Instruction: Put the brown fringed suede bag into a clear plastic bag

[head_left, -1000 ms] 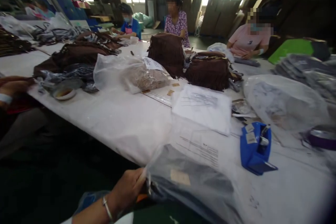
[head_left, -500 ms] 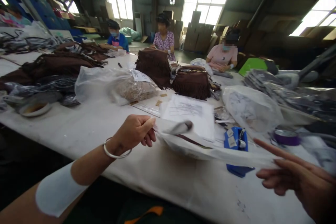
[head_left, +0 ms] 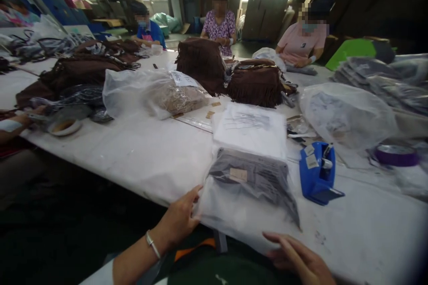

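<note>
Our left hand (head_left: 179, 220) rests at the near edge of the long white-covered work table (head_left: 157, 156), fingers spread and laid against the left edge of a clear plastic bag holding a folded dark grey item (head_left: 250, 187); the hand presses flat on the bag and is not clenched. Our right hand (head_left: 299, 260) lies low at the bag's near right corner, fingers extended and touching the plastic from the front edge, open and not closed around anything. The bag lies flat on the table directly in front of us, its near edge hanging slightly over the table's rim, and a small tan label shows through the plastic on the dark item.

Just beyond the bag sits a flat stack of white printed plastic bags (head_left: 250, 129). To the right of our bag stands a blue tape dispenser (head_left: 316, 173), close beside it but apart. Farther right lies a purple roll of tape (head_left: 396, 155), and behind it a large crumpled clear bag (head_left: 347, 116). Toward the middle of the table stand two brown fringed bags (head_left: 230, 71), and left of them lies a clear sack of tan stuffing (head_left: 157, 93). Three people sit at the far side of the table, and another person's hand (head_left: 23, 118) shows at the left edge.
</note>
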### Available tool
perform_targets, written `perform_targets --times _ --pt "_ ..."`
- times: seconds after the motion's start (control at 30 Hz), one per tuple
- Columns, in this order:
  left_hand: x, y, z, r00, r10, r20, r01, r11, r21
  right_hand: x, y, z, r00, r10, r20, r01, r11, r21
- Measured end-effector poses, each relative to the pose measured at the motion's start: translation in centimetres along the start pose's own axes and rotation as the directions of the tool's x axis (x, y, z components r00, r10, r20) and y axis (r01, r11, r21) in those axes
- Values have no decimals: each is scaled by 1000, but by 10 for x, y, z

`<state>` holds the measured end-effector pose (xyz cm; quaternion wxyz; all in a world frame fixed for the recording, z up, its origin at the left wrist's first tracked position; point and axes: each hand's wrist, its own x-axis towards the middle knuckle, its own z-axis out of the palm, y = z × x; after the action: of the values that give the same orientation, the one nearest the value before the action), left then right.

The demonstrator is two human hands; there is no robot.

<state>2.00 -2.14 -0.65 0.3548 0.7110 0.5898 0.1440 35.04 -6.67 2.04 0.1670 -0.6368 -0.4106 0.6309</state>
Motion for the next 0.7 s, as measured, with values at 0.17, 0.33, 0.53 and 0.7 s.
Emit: perform_targets --times 0.17,0.33,0.53,0.7 --pt "15 13 10 912 392 -119 -369 912 178 47 -38 96 907 -397 138 411 769 -490" --pt "14 15 20 891 381 -246 -350 923 160 83 -30 116 753 -645 131 465 381 -799" --pt "16 11 15 968 54 -246 -110 969 -220 60 -13 88 561 -788 254 671 253 -697" --pt "19 19 10 977 20 -214 -90 943 -320 58 -14 96 558 -726 401 728 196 -657"
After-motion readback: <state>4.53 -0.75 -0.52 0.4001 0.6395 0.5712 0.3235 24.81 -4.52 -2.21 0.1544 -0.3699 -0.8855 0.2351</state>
